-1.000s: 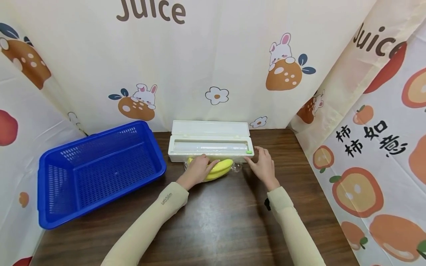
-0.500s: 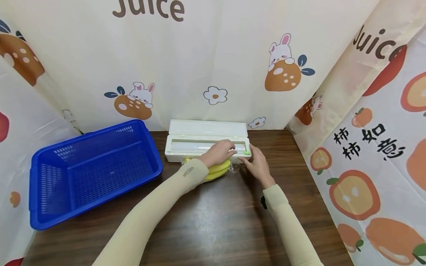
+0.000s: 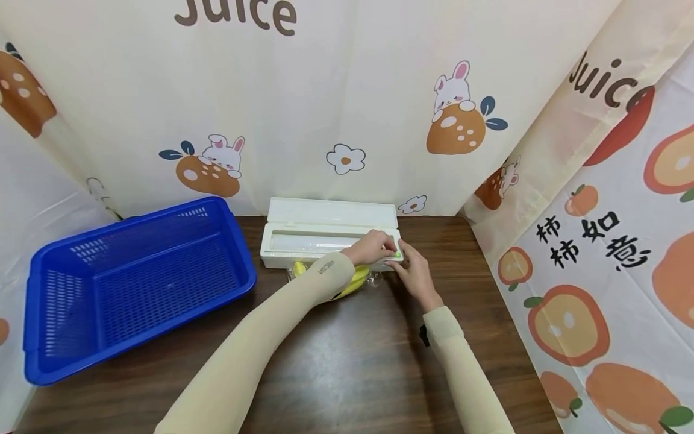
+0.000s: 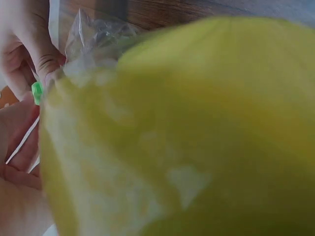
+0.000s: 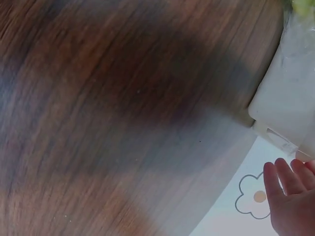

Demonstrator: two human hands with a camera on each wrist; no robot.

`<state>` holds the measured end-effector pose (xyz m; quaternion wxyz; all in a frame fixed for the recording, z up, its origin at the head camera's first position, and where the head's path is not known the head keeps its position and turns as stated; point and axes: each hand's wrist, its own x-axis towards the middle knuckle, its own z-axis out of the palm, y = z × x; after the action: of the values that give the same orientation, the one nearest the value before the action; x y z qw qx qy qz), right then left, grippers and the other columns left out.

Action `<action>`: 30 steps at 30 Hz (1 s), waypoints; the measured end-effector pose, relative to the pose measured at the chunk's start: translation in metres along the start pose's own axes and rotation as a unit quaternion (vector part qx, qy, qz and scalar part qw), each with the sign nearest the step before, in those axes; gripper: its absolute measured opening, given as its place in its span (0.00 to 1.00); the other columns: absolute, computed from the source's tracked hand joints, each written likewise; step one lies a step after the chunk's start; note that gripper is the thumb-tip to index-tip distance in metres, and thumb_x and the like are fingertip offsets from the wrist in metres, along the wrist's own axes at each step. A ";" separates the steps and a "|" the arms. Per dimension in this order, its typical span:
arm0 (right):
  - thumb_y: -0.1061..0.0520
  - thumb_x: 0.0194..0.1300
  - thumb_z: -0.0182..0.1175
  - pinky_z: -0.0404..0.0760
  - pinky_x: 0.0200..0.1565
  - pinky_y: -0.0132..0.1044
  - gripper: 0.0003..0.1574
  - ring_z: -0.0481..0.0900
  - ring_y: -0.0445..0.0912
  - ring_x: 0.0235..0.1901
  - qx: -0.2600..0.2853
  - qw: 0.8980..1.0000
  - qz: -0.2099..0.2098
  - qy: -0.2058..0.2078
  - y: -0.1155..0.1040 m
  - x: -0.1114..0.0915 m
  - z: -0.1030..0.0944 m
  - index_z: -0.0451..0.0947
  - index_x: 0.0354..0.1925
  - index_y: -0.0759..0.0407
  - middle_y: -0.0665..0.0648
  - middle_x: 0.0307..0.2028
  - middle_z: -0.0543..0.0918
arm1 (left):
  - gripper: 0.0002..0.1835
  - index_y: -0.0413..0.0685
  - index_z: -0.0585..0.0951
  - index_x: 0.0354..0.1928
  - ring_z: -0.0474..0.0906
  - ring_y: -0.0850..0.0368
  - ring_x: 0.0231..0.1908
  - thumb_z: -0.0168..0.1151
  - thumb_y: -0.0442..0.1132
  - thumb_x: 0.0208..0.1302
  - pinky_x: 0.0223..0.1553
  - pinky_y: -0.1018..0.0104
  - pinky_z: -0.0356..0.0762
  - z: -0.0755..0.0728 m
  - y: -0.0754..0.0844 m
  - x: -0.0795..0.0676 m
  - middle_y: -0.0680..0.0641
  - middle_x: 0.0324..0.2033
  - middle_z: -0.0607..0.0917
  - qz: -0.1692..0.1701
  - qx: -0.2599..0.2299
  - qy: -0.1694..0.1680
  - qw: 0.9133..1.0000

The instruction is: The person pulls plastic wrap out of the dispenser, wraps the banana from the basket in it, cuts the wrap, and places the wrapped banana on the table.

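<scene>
White oblong plastic box [image 3: 325, 229]: On the far part of a dark wood-grain table [image 3: 341, 374], its hinged white lid [image 3: 333, 211] raised along the far edge and one pale roll [image 3: 309, 242] lying inside.

Left hand [image 3: 373, 247]: Reaches over to the box's right end, fingers curled and, as far as the crowded view allows, pinching a small green plastic slider [image 3: 397, 254].

Right hand [image 3: 416, 274]: Grips that same end, thumb on the near face, fingers at the right side.

Yellow bananas [image 3: 354, 283]: On the table just beside the box's near face, partly hidden by the beige left sleeve [image 3: 255, 337] in the head view.

Left wrist view: Bananas fill most of it, crumpled clear plastic film [image 4: 86, 42] plain at their edge.

Right wrist view: Shows the box's right end wall, turned from the head camera, with fingers against it.

Blue perforated plastic basket [image 3: 170, 289]: Stands at left.

Count: Two hands, one box, one slider, one basket; two printed flowers on the far cream curtain [image 3: 309, 90].
</scene>
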<state>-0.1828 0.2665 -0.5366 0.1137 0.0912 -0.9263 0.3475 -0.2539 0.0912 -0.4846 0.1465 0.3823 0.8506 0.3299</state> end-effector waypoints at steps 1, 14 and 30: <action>0.63 0.65 0.74 0.83 0.58 0.58 0.41 0.80 0.67 0.63 0.000 1.000 -0.003 0.002 0.000 0.000 0.000 0.70 0.71 0.76 0.75 0.69 0.75 | 0.11 0.37 0.89 0.51 0.86 0.48 0.51 0.64 0.34 0.76 0.58 0.61 0.80 0.001 0.000 0.001 0.42 0.48 0.92 -0.002 -0.004 0.001 1.000; 0.64 0.66 0.72 0.85 0.56 0.56 0.42 0.85 0.65 0.57 0.022 1.000 0.015 -0.002 0.002 -0.003 0.003 0.69 0.72 0.74 0.73 0.71 0.73 | 0.05 0.43 0.92 0.39 0.84 0.56 0.41 0.72 0.37 0.69 0.51 0.69 0.79 0.002 -0.007 0.007 0.48 0.38 0.93 -0.024 -0.032 0.021 0.999; 0.64 0.66 0.72 0.87 0.51 0.55 0.40 0.87 0.66 0.51 0.005 1.000 0.011 -0.013 0.001 0.000 -0.001 0.70 0.72 0.74 0.72 0.69 0.75 | 0.06 0.40 0.92 0.40 0.76 0.63 0.30 0.72 0.37 0.69 0.38 0.73 0.74 -0.006 -0.007 0.006 0.46 0.35 0.93 -0.038 -0.029 -0.001 0.999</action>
<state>-0.1824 0.2676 -0.5368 0.0970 0.0861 -0.9270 0.3519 -0.2648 0.0895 -0.4853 0.1709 0.3456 0.8545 0.3480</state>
